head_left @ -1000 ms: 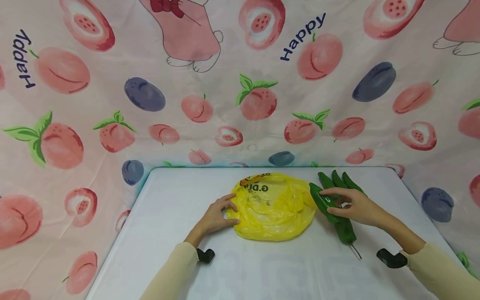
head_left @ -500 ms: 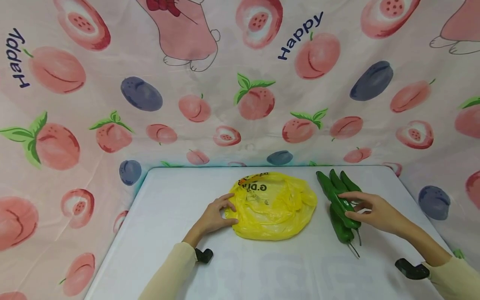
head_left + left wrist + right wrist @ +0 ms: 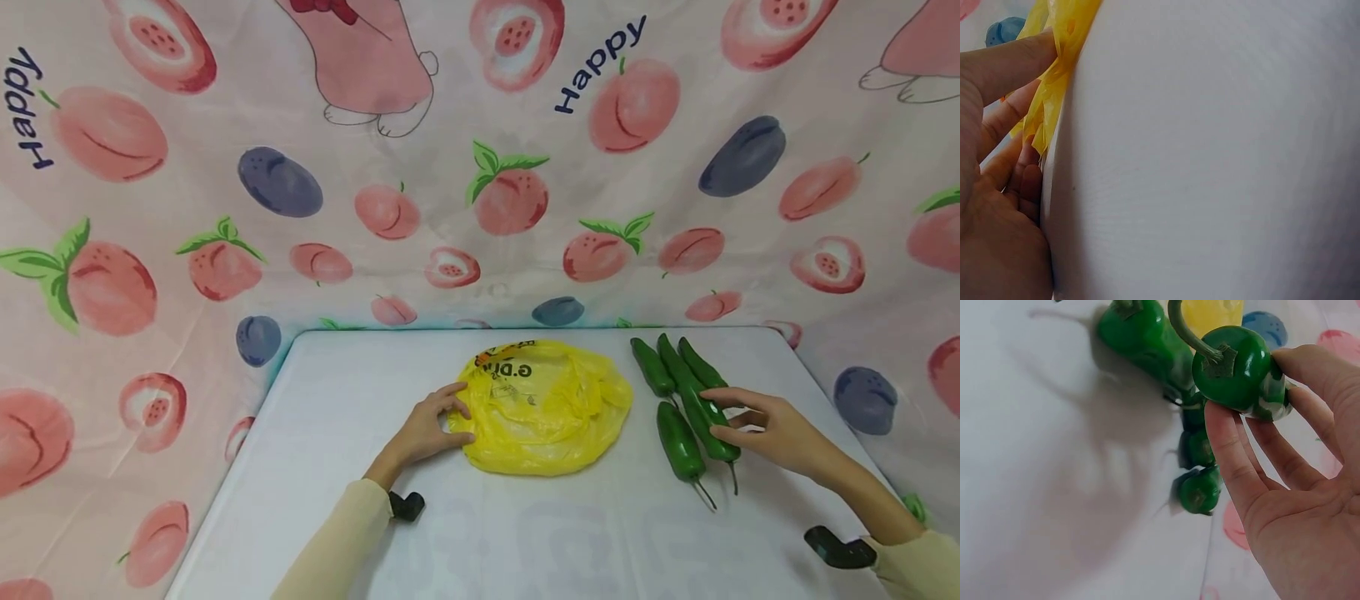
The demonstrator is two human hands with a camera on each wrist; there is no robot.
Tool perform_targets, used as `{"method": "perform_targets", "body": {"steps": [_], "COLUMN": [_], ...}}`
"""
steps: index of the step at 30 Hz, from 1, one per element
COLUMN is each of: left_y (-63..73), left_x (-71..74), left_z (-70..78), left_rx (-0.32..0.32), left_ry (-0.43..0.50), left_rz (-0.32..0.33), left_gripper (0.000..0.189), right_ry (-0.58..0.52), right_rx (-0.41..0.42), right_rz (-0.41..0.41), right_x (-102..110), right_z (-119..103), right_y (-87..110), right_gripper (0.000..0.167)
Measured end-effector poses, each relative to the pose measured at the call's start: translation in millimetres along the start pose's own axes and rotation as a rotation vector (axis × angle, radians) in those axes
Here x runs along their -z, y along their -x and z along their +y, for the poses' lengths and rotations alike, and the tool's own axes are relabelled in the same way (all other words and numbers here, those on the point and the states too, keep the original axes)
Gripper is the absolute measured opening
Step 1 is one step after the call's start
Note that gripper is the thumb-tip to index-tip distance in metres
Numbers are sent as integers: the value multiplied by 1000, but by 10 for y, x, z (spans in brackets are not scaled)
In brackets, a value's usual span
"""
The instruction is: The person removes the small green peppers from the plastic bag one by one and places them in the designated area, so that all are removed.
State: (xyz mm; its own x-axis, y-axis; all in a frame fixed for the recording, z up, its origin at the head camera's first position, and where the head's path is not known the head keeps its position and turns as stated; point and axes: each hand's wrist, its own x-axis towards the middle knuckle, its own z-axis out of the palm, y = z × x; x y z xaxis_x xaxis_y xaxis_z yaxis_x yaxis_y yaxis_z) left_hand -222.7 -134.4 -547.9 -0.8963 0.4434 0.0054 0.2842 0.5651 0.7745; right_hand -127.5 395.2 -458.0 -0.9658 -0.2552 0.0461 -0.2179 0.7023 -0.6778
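Observation:
A long green chili pepper is held between the thumb and fingers of my right hand, its stem pointing toward me. In the right wrist view, the held pepper appears above the table, stem end nearest the camera. Several more green peppers lie beside it, one front-left and one back-left. My left hand grips the left edge of a crumpled yellow plastic bag. In the left wrist view, thumb and fingers meet the folded yellow plastic.
A white-covered table bears the bag and peppers. Behind it hangs a pink sheet printed with fruit. A black wrist-worn device sits at the right cuff, another at the left.
My right hand has carried the pepper rightward, from beside the bag's right edge to among the other peppers. The left hand stays on the bag.

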Motion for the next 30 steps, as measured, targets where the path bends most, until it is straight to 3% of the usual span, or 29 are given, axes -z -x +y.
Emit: {"method": "perform_targets", "body": {"steps": [7, 14, 30], "left_y": [15, 4, 8], "left_x": [6, 8, 15], "left_z": [20, 39, 42], "left_rx": [26, 14, 0], "left_ry": [1, 1, 10], "left_rz": [-18, 5, 4], "left_gripper": [28, 27, 28], "right_ry": [-50, -8, -79], "right_rx": [-76, -79, -130], "right_rz": [-7, 24, -28], "right_x": [-64, -93, -198], "right_z": [155, 261, 420], "right_y": [66, 96, 68], "right_gripper": [56, 53, 54]}}
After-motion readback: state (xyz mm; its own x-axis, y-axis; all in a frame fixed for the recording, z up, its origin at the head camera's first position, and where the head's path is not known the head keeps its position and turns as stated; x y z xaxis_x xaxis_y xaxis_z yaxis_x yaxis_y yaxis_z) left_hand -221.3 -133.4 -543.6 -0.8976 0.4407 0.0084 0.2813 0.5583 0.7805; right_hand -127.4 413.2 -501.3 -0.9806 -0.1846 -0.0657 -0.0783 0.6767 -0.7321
